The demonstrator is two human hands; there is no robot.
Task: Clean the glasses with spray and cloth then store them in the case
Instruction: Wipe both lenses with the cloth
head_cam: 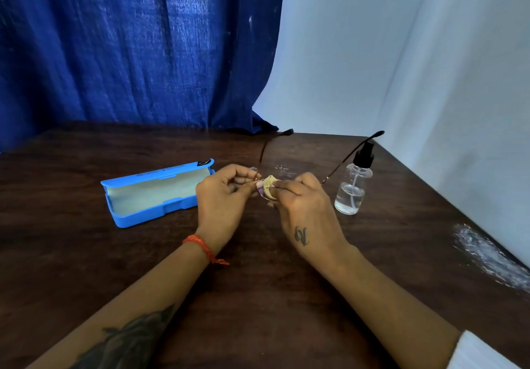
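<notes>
Above the dark wooden table (258, 297), the left hand (222, 196) grips the thin-framed glasses (348, 155); the right hand (304, 205) pinches the small yellow cloth (269, 186) on one lens. Best to rub gently, in circles, supporting the frame.

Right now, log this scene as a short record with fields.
glasses: held above the table, temples open, pointing away
left hand: pinching the frame at its left end
right hand: pressing the cloth on a lens
case: open, empty, left of the hands
spray bottle: upright, right of the hands
table: dark wood
</notes>
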